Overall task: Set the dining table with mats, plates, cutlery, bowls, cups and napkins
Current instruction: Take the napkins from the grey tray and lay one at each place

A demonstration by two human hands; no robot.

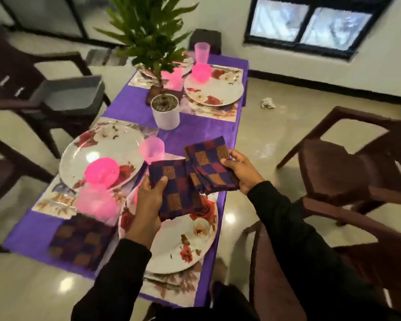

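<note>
Your left hand [148,200] grips one folded checked cloth napkin in purple, red and gold [176,193], thumb on top, above the white round plate with red flowers [183,246] at the near right corner of the table. Your right hand [240,169] is closed on a small stack of the same checked napkins [211,165] over the right edge; I cannot count how many are in it. One more napkin [81,242] lies flat at the near left corner, blurred.

On the purple tablecloth [130,105] you can count three flowered plates fully: the near one, one at the left edge [107,147] and one at the far right [214,90]. A fourth is mostly hidden behind the green plant in a white pot [166,112]. Two bright pink plastic bowls [102,171] [201,71] are clear. The pale pink cups [152,148] [202,52] [95,202] are three or four; one behind the plant is hard to make out. Cutlery is not clear.
</note>
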